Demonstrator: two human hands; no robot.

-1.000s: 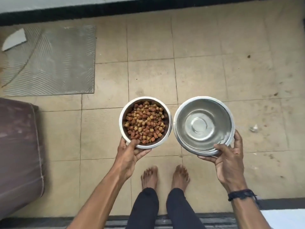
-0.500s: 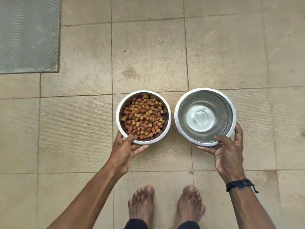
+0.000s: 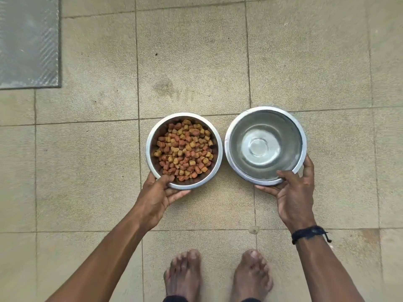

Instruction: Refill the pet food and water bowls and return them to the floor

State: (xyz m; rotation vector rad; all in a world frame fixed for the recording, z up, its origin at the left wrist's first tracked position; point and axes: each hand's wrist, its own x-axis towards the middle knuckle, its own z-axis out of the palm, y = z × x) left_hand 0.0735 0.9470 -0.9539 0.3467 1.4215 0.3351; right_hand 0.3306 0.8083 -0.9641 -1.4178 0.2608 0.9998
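- Low over the tiled floor (image 3: 87, 171), just ahead of the bare feet (image 3: 183, 273), holding two steel bowls side by side, near but apart; hard telling whether resting or hovering.
- Gripping the near rim of the food bowl (image 3: 184, 114) with the left hand (image 3: 157, 195), thumb hooked inside beside the kibble (image 3: 185, 147); risking tipping and scattering pellets by releasing early.
- Clamping the near rim of the water bowl (image 3: 239, 131) with the right hand (image 3: 292, 192) likewise; risking slopping by setting down tilted.
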